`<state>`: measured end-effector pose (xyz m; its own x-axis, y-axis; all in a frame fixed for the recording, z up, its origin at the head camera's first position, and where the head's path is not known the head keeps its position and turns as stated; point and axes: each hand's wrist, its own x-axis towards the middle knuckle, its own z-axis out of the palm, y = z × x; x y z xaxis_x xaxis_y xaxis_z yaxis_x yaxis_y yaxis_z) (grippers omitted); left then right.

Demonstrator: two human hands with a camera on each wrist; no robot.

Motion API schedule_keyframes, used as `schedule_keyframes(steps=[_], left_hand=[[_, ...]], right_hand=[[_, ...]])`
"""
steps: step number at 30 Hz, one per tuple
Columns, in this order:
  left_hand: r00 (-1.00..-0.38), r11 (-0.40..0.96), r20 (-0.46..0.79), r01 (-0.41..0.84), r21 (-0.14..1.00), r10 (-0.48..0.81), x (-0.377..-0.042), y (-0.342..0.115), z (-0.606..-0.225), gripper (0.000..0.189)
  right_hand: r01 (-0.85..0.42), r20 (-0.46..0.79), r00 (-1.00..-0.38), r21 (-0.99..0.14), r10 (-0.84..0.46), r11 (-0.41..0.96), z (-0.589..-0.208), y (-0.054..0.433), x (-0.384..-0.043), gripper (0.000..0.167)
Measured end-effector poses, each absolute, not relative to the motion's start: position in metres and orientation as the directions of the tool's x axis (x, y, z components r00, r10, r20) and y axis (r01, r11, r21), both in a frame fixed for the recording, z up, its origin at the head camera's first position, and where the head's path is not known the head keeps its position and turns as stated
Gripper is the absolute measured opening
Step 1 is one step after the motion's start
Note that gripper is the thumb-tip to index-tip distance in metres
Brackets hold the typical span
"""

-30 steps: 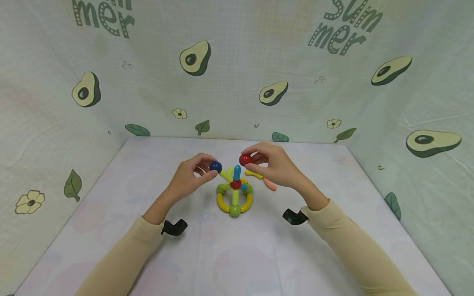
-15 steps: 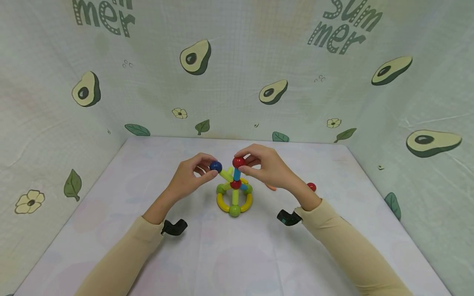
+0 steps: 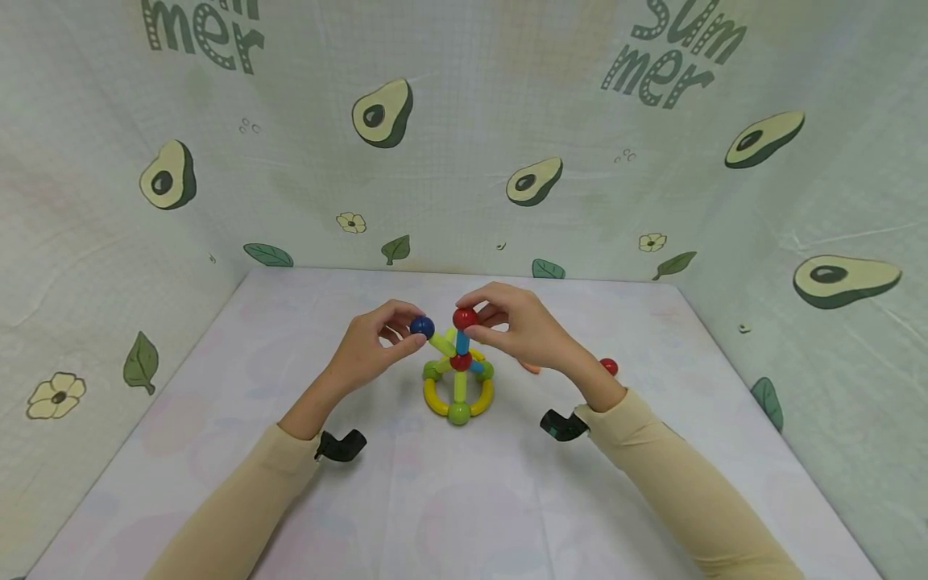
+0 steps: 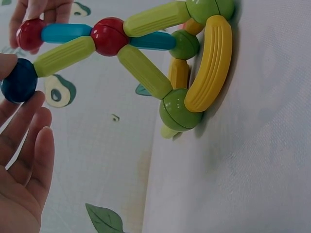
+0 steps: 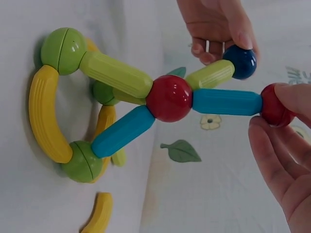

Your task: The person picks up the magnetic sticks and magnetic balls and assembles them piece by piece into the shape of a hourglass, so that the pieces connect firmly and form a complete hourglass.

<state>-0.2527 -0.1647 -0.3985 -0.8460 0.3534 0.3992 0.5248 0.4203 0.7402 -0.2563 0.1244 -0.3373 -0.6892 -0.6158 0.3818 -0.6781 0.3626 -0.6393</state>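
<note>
With your left hand (image 3: 370, 342) pinching the blue ball (image 3: 422, 325) and your right hand (image 3: 525, 326) the upper red ball (image 3: 465, 318), treat the frame (image 3: 460, 385) standing on the table (image 3: 449, 499) as light, stiff and probably slick at its ends, steadying it by the ribbed rods (image 5: 117, 74).

Cloth backdrop (image 3: 449, 48) behind worktop (image 3: 464, 507): above worktop's far right corner I read "sum / mer" (image 3: 671, 66), two lines, grey-green, dotted strokes. Above far left corner, second print (image 3: 206, 39): "mer" readable, line over it mostly cut off. Right wrist view: letters (image 5: 293, 74) beyond worktop, partly hidden.
</note>
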Motion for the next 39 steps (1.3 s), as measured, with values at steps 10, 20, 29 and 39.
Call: schedule_keyframes(steps=[10,20,29,39], left_hand=[[-0.851,0.427,0.396,0.517,0.742,0.344,-0.254,-0.164,-0.398,0.036],[-0.857,0.436,0.388,0.509,0.742,0.339,-0.254,-0.164,-0.396,0.036],[-0.854,0.438,0.398,0.516,0.736,0.337,-0.253,-0.165,-0.397,0.036],[-0.851,0.438,0.403,0.521,0.733,0.338,-0.253,-0.164,-0.399,0.036]], right_hand=[[-0.635,0.317,-0.734,-0.635,-0.601,0.440,-0.338,0.141,-0.260,0.048],[-0.582,0.257,-0.781,-0.631,-0.569,0.513,-0.360,0.170,-0.269,0.047],[-0.529,0.176,-0.819,-0.601,-0.546,0.599,-0.388,0.191,-0.282,0.046],[-0.495,0.108,-0.838,-0.564,-0.535,0.661,-0.417,0.204,-0.294,0.037]])
